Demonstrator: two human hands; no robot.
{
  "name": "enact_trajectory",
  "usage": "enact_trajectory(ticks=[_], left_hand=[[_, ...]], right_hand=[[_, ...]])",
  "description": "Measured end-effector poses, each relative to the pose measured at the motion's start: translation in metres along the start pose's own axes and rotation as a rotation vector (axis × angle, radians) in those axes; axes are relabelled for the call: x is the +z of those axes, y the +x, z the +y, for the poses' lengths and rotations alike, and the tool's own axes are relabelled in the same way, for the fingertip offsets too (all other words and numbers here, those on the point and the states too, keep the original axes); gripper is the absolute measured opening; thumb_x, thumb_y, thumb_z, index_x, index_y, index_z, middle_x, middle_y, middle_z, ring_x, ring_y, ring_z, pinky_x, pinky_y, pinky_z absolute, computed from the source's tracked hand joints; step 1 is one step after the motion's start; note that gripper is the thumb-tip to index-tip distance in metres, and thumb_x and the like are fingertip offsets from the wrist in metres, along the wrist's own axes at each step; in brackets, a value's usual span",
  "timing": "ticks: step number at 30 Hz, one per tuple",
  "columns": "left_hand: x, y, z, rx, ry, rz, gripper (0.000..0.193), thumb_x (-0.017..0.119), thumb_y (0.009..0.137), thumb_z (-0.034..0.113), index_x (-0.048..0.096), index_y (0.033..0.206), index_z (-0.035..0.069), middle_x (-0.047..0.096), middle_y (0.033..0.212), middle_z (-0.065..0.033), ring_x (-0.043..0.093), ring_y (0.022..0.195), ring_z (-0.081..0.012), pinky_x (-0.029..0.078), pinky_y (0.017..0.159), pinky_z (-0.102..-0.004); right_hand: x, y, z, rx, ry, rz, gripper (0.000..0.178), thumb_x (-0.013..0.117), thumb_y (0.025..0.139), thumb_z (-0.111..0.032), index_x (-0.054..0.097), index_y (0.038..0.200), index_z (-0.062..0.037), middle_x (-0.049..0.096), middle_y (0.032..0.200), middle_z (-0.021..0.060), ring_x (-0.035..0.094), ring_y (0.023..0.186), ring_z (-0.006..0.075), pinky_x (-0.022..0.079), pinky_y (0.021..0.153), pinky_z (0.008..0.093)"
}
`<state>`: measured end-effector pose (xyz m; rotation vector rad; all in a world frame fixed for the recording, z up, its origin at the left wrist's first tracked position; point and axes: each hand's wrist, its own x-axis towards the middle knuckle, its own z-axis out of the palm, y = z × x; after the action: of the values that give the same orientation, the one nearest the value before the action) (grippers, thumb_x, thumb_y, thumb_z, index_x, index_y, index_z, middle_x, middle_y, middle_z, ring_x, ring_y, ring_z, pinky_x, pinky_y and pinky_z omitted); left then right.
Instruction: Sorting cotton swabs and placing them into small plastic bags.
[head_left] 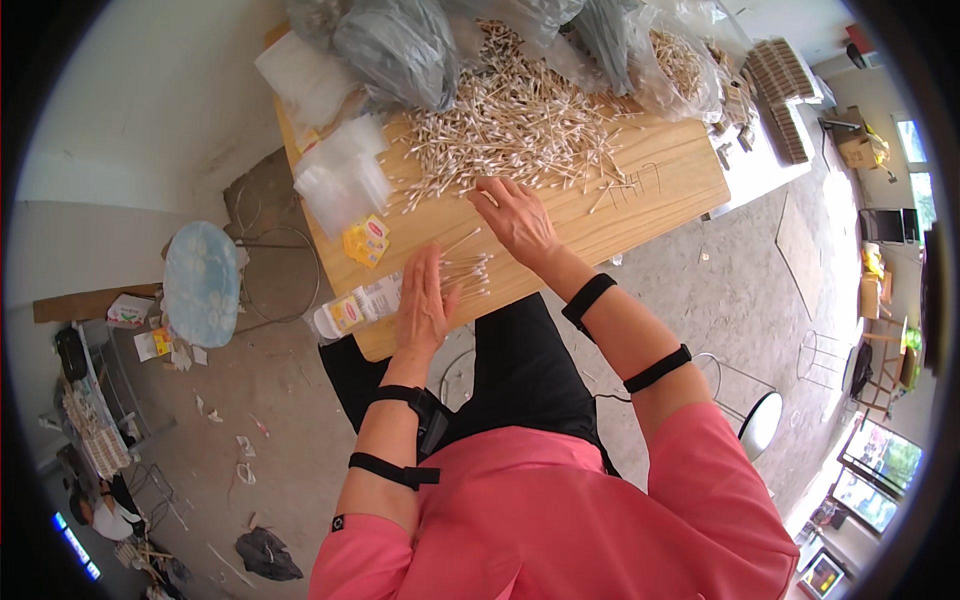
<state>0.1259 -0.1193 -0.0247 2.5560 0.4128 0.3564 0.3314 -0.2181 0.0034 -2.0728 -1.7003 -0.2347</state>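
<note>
A big heap of cotton swabs spreads over the far part of the wooden table. At its near edge hovers or rests my right hand, fingers bent a little and apart, with nothing visible in them. My left hand lies with its fingers stretched out, beside a small group of loose cotton swabs; some of their ends pass behind the fingers. Left of that hand is a clear plastic packet with a yellow card in it. What lies beneath the left palm is hidden.
Yellow cards and a stack of clear plastic bags lie along the table's left side. Grey plastic bags crowd the far edge. A blue-topped stool stands on the floor to the left, and bundled stacks sit at the far right.
</note>
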Motion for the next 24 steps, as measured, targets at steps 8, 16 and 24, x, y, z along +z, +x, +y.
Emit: enact_trajectory(ticks=[8,16,24], left_hand=[[-0.006,0.002,0.006,-0.101,-0.280,-0.013,0.096,0.078,0.080,0.013,0.018,0.154,0.001,0.036,0.152,-0.0215,0.038,0.136,-0.0420,0.033,0.114,-0.0480],[-0.008,-0.008,0.005,0.117,0.016,-0.094,0.092,0.077,0.083,0.024,0.023,0.154,0.002,0.025,0.160,-0.0162,0.026,0.146,-0.0370,0.025,0.120,-0.0509],[-0.015,-0.008,0.011,0.079,0.215,-0.285,0.089,0.071,0.086,0.037,0.026,0.154,0.003,0.017,0.164,-0.0093,0.013,0.152,-0.0326,0.009,0.123,-0.0558]], right_hand=[[0.022,-0.026,-0.023,0.236,0.381,-0.085,0.018,0.061,0.081,-0.005,0.069,0.097,-0.0056,0.063,0.102,0.0080,0.058,0.098,0.0302,0.050,0.084,0.0394],[0.006,-0.064,-0.060,0.423,0.297,0.118,0.031,0.061,0.078,0.000,0.068,0.108,-0.0058,0.062,0.106,0.0104,0.059,0.098,0.0306,0.052,0.082,0.0405],[0.006,-0.073,-0.075,0.386,0.258,-0.012,0.031,0.061,0.078,-0.004,0.067,0.109,-0.0076,0.058,0.108,0.0099,0.061,0.101,0.0287,0.054,0.081,0.0390]])
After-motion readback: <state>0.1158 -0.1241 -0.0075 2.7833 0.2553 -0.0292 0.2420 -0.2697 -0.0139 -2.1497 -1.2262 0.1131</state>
